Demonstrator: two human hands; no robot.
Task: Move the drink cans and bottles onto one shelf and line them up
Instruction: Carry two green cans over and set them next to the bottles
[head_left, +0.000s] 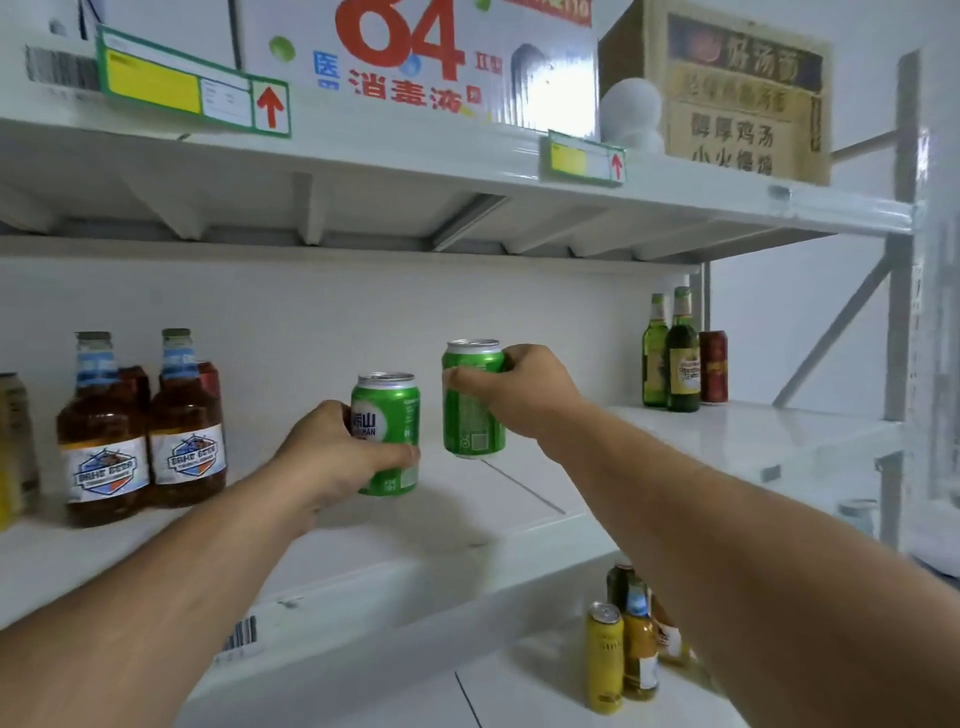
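Two green beer cans are held upright above the middle shelf (519, 525): one (387, 434) is wrapped by the left hand (332, 457), the other (472, 400), higher, by the right hand (519, 389); each grip is curled round its can. The placing step seems in hand. Next, both would need setting down in line beside the brown bottles (145, 431); the yellow can (605, 657) and bottles below are not yet moved.

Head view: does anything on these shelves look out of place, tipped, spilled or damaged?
Nothing spilled or damaged. The drinks remain scattered: a yellow can and bottles sit on the lower shelf, apart from the middle shelf where each hand holds a green can, left hand, right hand.
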